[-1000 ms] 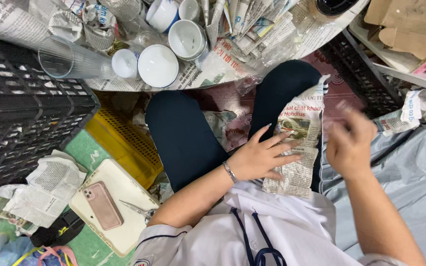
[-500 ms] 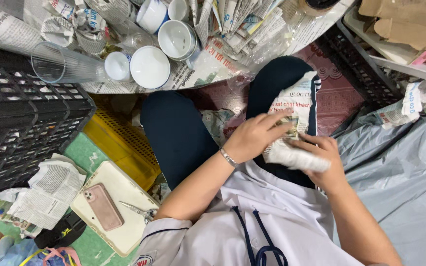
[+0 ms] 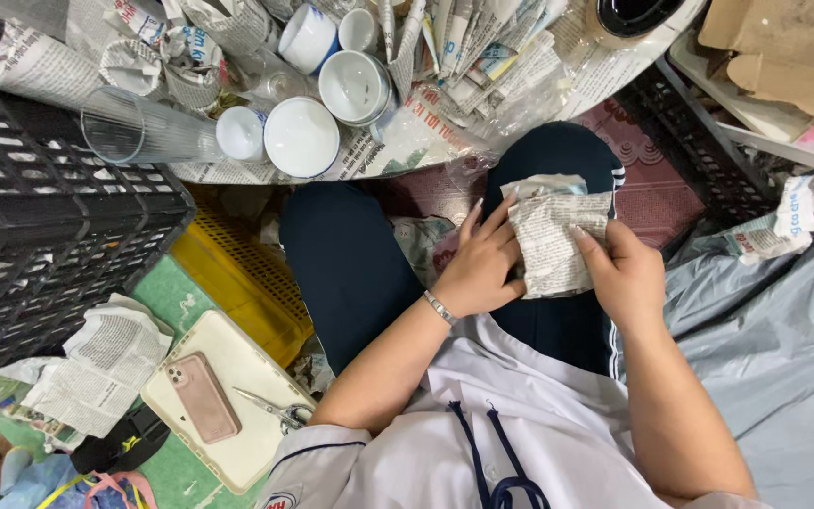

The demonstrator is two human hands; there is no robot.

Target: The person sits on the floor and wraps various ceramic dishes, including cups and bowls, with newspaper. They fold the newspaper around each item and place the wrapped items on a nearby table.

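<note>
Two hands work one bundle on the person's lap: at far left a black crate (image 3: 40,236) stands by a pink phone (image 3: 202,398) on a white tray (image 3: 247,363), and white cups (image 3: 301,137) sit on the desk (image 3: 426,141). The left hand (image 3: 478,269) and right hand (image 3: 626,273) are both clamped on the newspaper parcel (image 3: 555,240). The wrapping step looks nearly finished; tucking the loose paper edges in calls for a firm, even squeeze.

White cups (image 3: 301,137), pink phone (image 3: 202,397), perhaps small scissors (image 3: 273,409).
</note>
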